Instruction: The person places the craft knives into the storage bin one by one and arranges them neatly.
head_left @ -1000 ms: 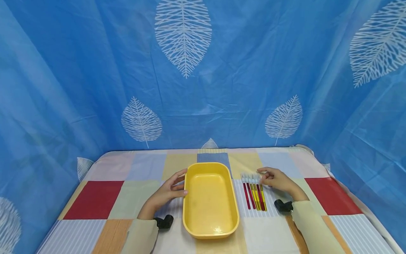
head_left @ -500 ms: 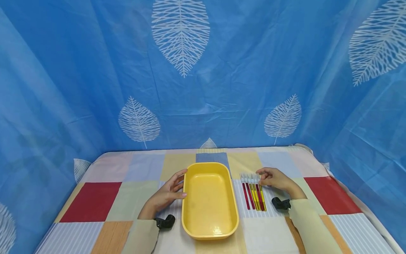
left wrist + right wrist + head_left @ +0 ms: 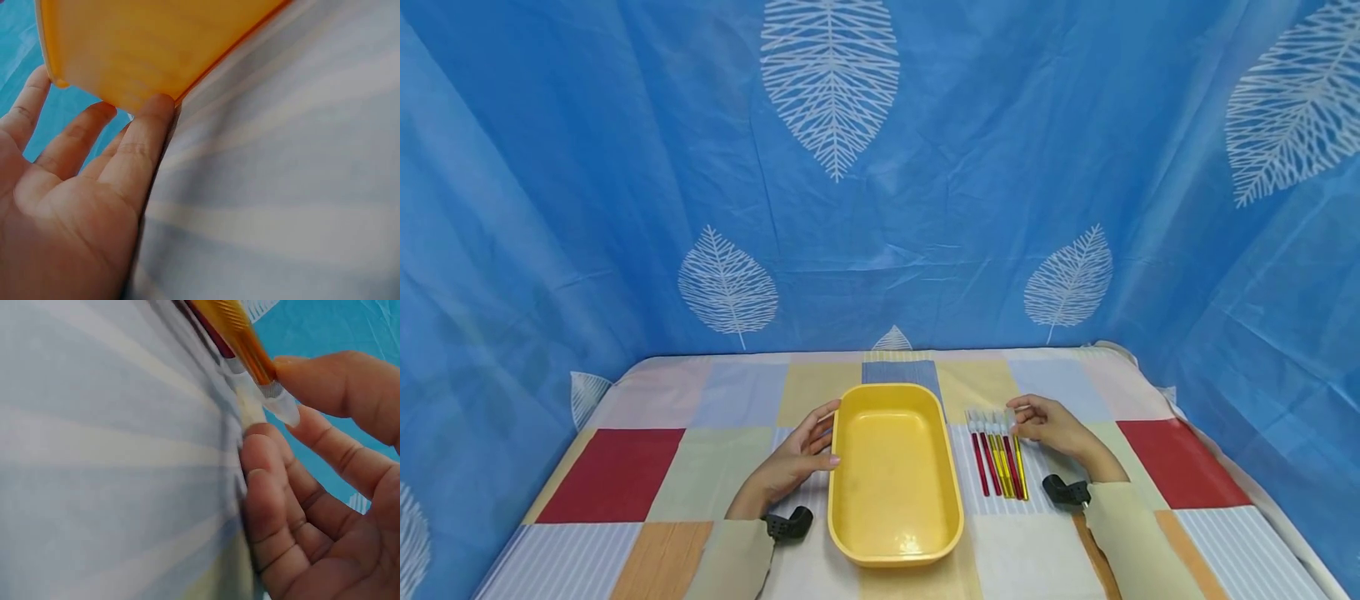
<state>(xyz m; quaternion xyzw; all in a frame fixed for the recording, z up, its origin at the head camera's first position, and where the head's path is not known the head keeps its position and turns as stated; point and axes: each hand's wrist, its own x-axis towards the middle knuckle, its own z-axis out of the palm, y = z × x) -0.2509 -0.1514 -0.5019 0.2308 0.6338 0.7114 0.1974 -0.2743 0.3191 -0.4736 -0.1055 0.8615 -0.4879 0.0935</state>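
Observation:
A yellow rectangular plastic basin (image 3: 895, 483) stands at the centre of the table. On its left side rests my left hand (image 3: 790, 468), fingers extended and thumb near the rim; in the left wrist view the fingertips touch the orange-yellow outer wall (image 3: 144, 50). Right of the basin lies a row of slim red and gold craft knives (image 3: 982, 462) with clear caps toward the back. My right hand (image 3: 1051, 427) pinches the capped end of the rightmost gold craft knife (image 3: 240, 340) between thumb and index finger. Its other fingers curl against the cloth.
A patchwork tablecloth (image 3: 715, 475) covers the table. Behind and at both sides hangs a blue curtain (image 3: 895, 233) with white leaf prints. Each wrist wears a black camera, one of them the left camera (image 3: 790, 523).
The gold craft knife at the right end now stands slightly apart from the row, under my right fingers. My left hand and the basin stay nearly the same.

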